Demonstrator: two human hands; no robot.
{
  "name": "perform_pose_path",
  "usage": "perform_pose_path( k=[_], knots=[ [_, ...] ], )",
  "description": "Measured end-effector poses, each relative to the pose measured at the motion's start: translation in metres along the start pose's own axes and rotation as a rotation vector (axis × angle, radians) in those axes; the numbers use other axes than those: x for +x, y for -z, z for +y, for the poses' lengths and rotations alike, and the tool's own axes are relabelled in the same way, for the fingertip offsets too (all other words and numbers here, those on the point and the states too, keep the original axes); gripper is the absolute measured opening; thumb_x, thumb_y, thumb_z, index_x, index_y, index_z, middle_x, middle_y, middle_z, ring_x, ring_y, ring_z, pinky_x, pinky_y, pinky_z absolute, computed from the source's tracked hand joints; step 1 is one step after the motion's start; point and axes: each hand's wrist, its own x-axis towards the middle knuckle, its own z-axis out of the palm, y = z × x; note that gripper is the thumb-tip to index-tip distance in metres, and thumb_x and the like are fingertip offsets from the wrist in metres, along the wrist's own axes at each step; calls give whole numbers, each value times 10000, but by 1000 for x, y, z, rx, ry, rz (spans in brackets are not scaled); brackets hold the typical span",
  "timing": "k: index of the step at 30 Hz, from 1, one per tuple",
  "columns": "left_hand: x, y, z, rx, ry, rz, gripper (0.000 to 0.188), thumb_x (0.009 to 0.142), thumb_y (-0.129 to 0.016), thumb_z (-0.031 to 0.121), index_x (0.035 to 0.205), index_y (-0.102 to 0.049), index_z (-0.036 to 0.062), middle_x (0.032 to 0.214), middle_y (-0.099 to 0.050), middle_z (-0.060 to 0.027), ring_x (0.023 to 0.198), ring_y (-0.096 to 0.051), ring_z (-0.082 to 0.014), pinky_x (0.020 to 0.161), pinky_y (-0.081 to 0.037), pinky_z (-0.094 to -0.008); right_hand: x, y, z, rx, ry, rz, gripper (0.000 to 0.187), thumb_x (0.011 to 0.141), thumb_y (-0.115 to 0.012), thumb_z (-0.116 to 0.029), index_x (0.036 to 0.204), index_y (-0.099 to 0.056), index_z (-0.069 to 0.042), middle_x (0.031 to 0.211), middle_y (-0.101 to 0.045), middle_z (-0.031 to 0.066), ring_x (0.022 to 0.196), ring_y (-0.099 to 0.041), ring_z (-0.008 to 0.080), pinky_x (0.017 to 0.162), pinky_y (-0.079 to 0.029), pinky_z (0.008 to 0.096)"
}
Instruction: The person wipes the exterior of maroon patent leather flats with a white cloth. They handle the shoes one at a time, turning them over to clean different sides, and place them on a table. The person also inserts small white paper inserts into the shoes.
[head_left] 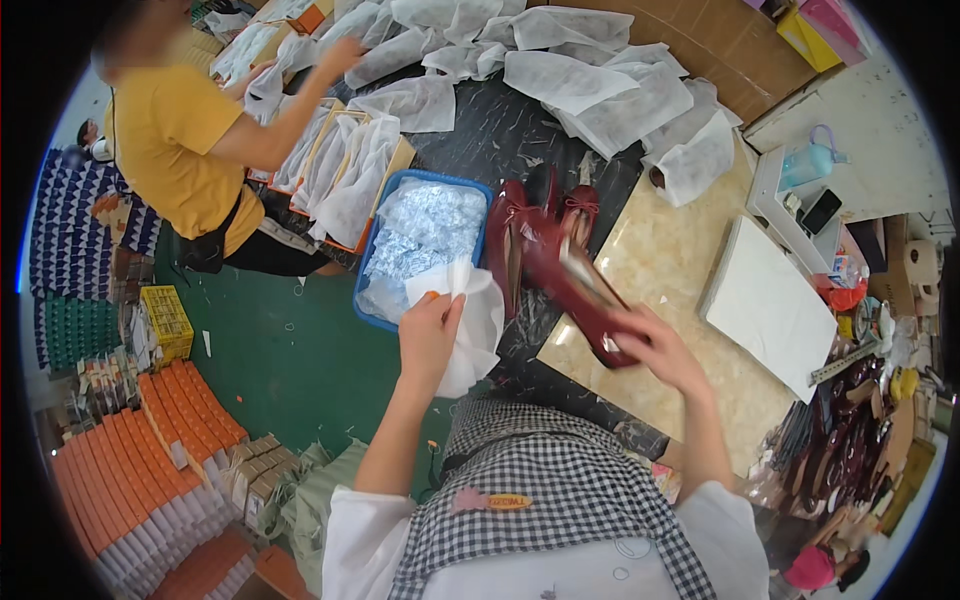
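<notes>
My left hand pinches a thin white wrapper, which hangs down in front of a blue plastic basket. Clear crumpled plastic fills that basket. In my right hand is a glossy dark red shoe, gripped at its lower right end and tilted; the hand is slightly blurred. Another dark red shoe stands between the basket and the held one. Behind them is a red shoe with a bow, partly covered.
White-wrapped bundles lie across the black tabletop. At the left, a person in a yellow shirt handles wrapped items above open boxes. A white board lies on the marbled surface. Orange boxes are stacked lower left.
</notes>
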Motion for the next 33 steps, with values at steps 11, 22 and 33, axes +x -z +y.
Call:
perform_pose_path(
  k=[11,22,33],
  knots=[
    [-26,38,58,-332,-59,247,297,793,-607,-7,576,-404,2,541,-366,14,509,-313,-69,449,-263,-266,132,-84,-79,408,341,129,330,913,-570,-170,1181,-524,16,1051,-613,82,953,-557,135,824,-460,290],
    [-20,28,34,-465,166,185,247,833,-620,19,669,-450,-54,599,-356,24,575,-312,-44,502,-252,-234,80,-90,16,173,-14,185,184,853,-640,-165,924,-623,5,762,-623,46,748,-587,79,714,-485,242],
    [-4,6,44,-47,-127,-3,133,835,-650,106,777,-612,-8,640,-518,-125,516,-510,-266,485,-382,-355,64,-21,100,210,-162,336,744,853,-631,-252,1459,-240,-71,1420,-415,130,1270,-429,226,1036,-339,322]
  ],
)
